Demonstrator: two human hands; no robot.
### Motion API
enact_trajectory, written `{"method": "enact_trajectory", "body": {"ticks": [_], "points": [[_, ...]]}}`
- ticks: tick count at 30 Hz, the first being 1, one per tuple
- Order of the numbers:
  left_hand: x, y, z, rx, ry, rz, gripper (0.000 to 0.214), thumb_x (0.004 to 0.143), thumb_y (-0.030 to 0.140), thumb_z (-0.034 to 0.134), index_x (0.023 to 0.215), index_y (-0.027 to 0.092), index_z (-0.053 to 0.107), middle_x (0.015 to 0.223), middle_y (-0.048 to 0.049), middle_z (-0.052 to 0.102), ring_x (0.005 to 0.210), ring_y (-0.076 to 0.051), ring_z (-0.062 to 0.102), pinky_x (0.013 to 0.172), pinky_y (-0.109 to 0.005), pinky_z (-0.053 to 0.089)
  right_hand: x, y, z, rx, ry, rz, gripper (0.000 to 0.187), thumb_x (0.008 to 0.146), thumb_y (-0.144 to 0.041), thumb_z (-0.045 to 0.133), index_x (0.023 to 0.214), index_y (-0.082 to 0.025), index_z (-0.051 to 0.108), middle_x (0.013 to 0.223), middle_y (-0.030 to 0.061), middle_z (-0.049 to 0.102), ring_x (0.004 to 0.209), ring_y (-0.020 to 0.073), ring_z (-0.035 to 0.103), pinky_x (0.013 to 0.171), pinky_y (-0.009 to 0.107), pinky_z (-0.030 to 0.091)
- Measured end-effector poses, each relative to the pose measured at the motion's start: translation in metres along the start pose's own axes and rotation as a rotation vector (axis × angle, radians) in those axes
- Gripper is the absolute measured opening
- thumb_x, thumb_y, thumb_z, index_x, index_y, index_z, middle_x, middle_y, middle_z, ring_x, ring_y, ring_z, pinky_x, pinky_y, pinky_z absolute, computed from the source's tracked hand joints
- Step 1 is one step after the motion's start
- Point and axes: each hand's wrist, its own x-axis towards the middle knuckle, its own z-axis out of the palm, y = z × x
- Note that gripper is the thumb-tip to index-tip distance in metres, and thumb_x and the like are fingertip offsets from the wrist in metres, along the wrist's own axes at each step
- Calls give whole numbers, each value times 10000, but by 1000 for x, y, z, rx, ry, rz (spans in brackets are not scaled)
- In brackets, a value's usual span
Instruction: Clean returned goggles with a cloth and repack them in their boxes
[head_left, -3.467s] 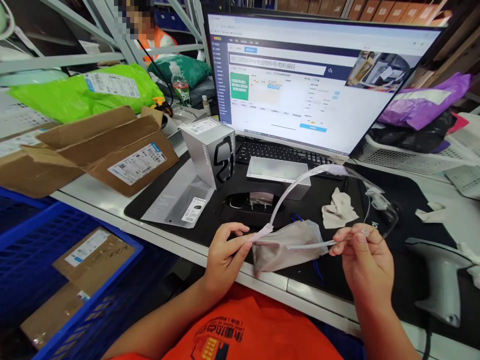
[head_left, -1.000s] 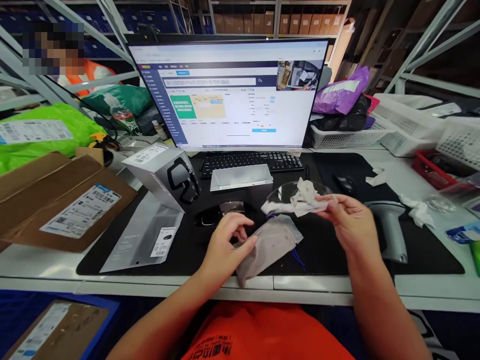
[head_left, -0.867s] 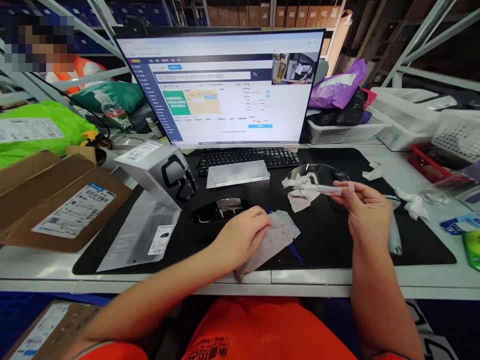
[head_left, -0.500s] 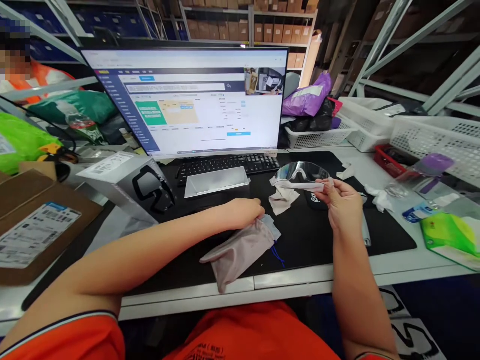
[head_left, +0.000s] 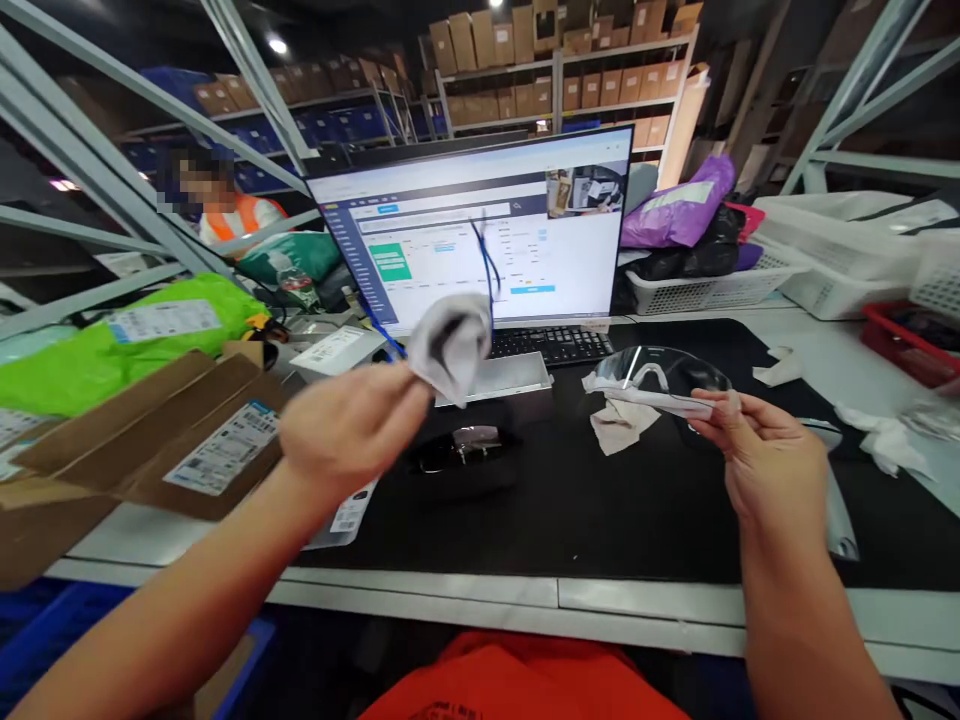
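My left hand [head_left: 345, 430] is raised above the desk, blurred by motion, and closed on a grey cloth pouch [head_left: 448, 345] whose blue drawstring [head_left: 487, 262] flies up in front of the monitor. My right hand [head_left: 765, 455] pinches the white temple of a pair of clear-lens glasses [head_left: 656, 375], held just above the black desk mat [head_left: 615, 500]. A small beige wiping cloth [head_left: 619, 422] lies on the mat under the glasses. A dark pair of glasses [head_left: 461, 450] rests on the mat between my hands.
A monitor [head_left: 480, 240] and keyboard [head_left: 551, 345] stand at the back, with a silver tray [head_left: 502, 380] before them. Open cardboard boxes [head_left: 150, 440] and a green parcel [head_left: 127, 340] fill the left. White baskets [head_left: 705, 290] and a purple bag [head_left: 679, 205] sit right. Another person sits behind the shelving at left.
My left hand has lifted the grey pouch off the mat and swung it up to the left. My right hand kept hold of the clear glasses. The camera view tilted upward.
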Motion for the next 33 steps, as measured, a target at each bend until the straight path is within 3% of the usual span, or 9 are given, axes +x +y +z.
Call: {"method": "enact_trajectory", "body": {"ticks": [4, 6, 9, 12, 17, 23, 27, 30, 33], "points": [[-57, 22, 24, 186, -81, 390, 161, 941, 88, 535, 953, 157, 680, 983, -91, 736, 834, -205, 684, 687, -308, 536, -6, 3, 4, -24, -44, 44, 269, 742, -345, 868, 884, -141, 769, 889, 60, 795, 719, 136, 763, 681, 176, 643], [-80, 32, 31, 186, -132, 338, 201, 952, 73, 480, 945, 125, 673, 988, -123, 723, 841, -218, 678, 672, -314, 538, -9, 4, 6, -19, -62, 50, 272, 732, -338, 875, 886, -142, 766, 883, 59, 795, 739, 144, 767, 681, 177, 644], [-96, 42, 30, 98, -185, 104, 179, 951, 111, 494, 987, 129, 669, 1073, -133, 696, 929, -225, 671, 728, -316, 553, -13, 3, 9, 11, -85, 56, 281, 709, -327, 890, 881, -146, 759, 868, 49, 793, 736, 145, 765, 674, 187, 649], [-93, 50, 24, 61, -158, -53, 151, 932, 185, 564, 1035, 153, 670, 1136, -127, 669, 944, -232, 654, 744, -334, 551, -18, 3, 12, 69, -109, 89, 311, 653, -322, 922, 837, -149, 741, 817, 29, 781, 714, 148, 761, 655, 200, 657], [-66, 69, 29, 83, -150, -36, 269, 900, 397, 648, 976, 140, 670, 1141, -154, 666, 1000, -305, 621, 778, -411, 537, -25, 2, 18, 79, -226, 172, 287, 665, -321, 915, 785, -160, 710, 806, 22, 766, 686, 148, 751, 657, 240, 669], [-38, 70, 41, 83, -460, -35, 188, 963, 185, 510, 826, 163, 637, 844, -81, 659, 801, -243, 614, 633, -346, 463, -41, -6, 18, -6, -396, 200, 204, 747, -305, 856, 785, -176, 703, 948, 75, 785, 859, 203, 764, 709, 274, 662], [-33, 61, 33, 20, -478, -104, 184, 991, 224, 508, 853, 170, 617, 851, -59, 642, 816, -222, 606, 643, -323, 460, -66, -9, 6, -134, -382, 166, 203, 770, -341, 834, 804, -180, 715, 1003, 108, 785, 857, 232, 763, 731, 317, 664], [-36, 61, 31, -59, -481, -73, 190, 920, 345, 656, 954, 160, 626, 1028, -88, 657, 934, -254, 618, 727, -352, 506, -87, -5, -7, -220, -327, 162, 225, 760, -369, 836, 828, -182, 729, 1049, 123, 779, 826, 245, 764, 743, 344, 666], [-40, 63, 35, -20, -526, 13, 88, 906, 224, 646, 946, 146, 641, 1063, -108, 664, 947, -269, 626, 751, -371, 514, -104, -1, -17, -246, -251, 186, 234, 754, -384, 835, 812, -185, 726, 1021, 121, 783, 806, 257, 768, 727, 355, 668]]}}
